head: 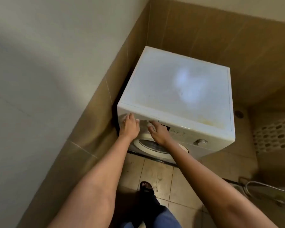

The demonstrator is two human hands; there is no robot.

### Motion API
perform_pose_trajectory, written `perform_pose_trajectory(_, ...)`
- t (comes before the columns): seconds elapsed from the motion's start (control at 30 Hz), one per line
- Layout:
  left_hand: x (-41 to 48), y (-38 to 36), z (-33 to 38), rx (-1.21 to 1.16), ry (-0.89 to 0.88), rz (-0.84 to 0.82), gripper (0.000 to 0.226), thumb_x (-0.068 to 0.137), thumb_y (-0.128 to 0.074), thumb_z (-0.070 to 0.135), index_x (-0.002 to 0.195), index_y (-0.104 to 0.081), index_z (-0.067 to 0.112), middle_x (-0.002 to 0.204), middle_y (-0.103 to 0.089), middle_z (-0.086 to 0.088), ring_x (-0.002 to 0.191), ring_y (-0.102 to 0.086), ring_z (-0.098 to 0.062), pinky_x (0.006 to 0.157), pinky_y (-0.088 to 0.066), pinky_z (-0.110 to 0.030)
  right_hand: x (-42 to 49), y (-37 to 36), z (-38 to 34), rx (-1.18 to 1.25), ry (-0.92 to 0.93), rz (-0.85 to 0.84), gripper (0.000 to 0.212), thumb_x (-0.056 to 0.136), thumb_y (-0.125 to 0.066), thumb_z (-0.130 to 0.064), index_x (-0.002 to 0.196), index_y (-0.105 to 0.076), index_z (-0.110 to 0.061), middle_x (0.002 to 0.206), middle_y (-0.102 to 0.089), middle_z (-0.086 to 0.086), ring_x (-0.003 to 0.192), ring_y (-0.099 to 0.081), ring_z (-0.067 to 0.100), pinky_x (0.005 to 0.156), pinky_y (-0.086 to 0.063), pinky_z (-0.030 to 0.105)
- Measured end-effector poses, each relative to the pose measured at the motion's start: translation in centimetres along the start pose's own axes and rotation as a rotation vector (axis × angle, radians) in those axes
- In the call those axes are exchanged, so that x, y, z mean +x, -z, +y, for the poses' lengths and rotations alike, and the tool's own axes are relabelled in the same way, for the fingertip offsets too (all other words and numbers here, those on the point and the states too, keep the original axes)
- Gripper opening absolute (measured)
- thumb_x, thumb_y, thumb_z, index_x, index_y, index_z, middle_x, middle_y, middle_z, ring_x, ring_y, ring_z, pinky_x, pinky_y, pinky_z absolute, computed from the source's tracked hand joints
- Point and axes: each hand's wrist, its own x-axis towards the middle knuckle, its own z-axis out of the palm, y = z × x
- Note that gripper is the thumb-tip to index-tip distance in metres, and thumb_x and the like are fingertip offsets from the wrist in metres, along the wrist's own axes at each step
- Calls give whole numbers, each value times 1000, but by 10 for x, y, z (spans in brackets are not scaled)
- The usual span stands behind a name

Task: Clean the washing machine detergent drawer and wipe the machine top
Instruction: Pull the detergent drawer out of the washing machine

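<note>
A white front-loading washing machine (179,89) stands in a tiled corner, its flat top dull with yellowish stains near the front right. The detergent drawer (144,123) sits shut at the upper left of the front panel. My left hand (129,125) lies against the drawer's left part with fingers reaching up toward the top edge. My right hand (158,131) touches the drawer's right end, fingers extended. Neither hand holds anything. The hands hide most of the drawer face.
A round dial (201,142) sits on the panel's right, the round door (152,146) below the hands. Brown tiled walls hem the machine at left and back. A metal hose (266,189) lies on the floor at right. My sandalled foot (146,186) stands on the floor tiles.
</note>
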Motion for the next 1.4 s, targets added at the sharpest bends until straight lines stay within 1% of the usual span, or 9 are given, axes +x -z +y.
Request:
perform_pose_trajectory(0.2,31,-24,-1,-743,586,-135,59,101,-39,43,148,-30,10,151,-36,-13,135,-40,-31,110,-37,-39,23,-21,13,143,-128,13,37,101,-41,-28,126,-57,-7,119,-64,10,110,-58,25,83,-39,25)
perform_pose_trajectory(0.33,49,-34,-9,-1123,717,-105,71,95,-52,49,150,-27,12,152,-33,-14,137,-38,-29,113,-34,-39,39,-32,21,446,-297,49,41,99,-41,-35,124,-57,-6,119,-63,11,107,-59,25,93,-50,38)
perform_pose_trajectory(0.47,64,-48,-13,-1326,781,-102,81,86,-62,54,146,-31,8,144,-42,-16,134,-41,-28,113,-34,-39,51,-36,29,745,-446,62,43,101,-38,-35,125,-54,-3,116,-62,12,104,-60,24,73,-51,24)
perform_pose_trajectory(0.7,73,-66,-13,-1512,763,-38,70,78,-72,51,130,-47,11,126,-57,-14,119,-53,-27,107,-42,-36,63,-43,42,943,-595,66,51,100,-40,-39,128,-51,1,119,-61,17,101,-62,23,73,-53,22)
perform_pose_trajectory(0.83,81,-67,-9,-1478,742,-27,101,50,-85,54,134,-46,14,137,-50,-15,128,-46,-32,109,-41,-43,70,-43,46,976,-650,73,55,97,-43,-44,122,-54,4,115,-63,18,98,-64,24,69,-54,22)
perform_pose_trajectory(1.0,84,-70,-17,-1427,746,-42,70,74,-78,46,130,-50,14,123,-60,-13,113,-57,-27,100,-47,-36,73,-44,47,1026,-669,76,63,92,-48,-51,123,-53,4,114,-63,19,97,-65,25,74,-55,26)
perform_pose_trajectory(1.17,75,-67,-16,-1441,729,-35,88,60,-83,49,131,-48,13,120,-62,-13,112,-60,-26,75,-54,-27,72,-44,44,1065,-691,93,70,90,-50,-56,126,-50,4,114,-63,21,98,-65,26,78,-55,29)
perform_pose_trajectory(1.27,64,-76,-27,-1390,744,75,68,73,-79,42,127,-47,15,115,-63,-13,105,-64,-25,74,-56,-29,63,-51,45,1047,-701,42,70,87,-52,-60,124,-49,-1,108,-64,19,95,-66,27,79,-57,32)
perform_pose_trajectory(1.4,47,-78,-39,-1409,739,74,85,71,-80,42,140,-38,16,121,-62,-13,108,-63,-25,72,-58,-28,47,-65,48,1010,-717,49,72,85,-52,-62,123,-52,-1,105,-65,19,95,-67,28,83,-58,34)
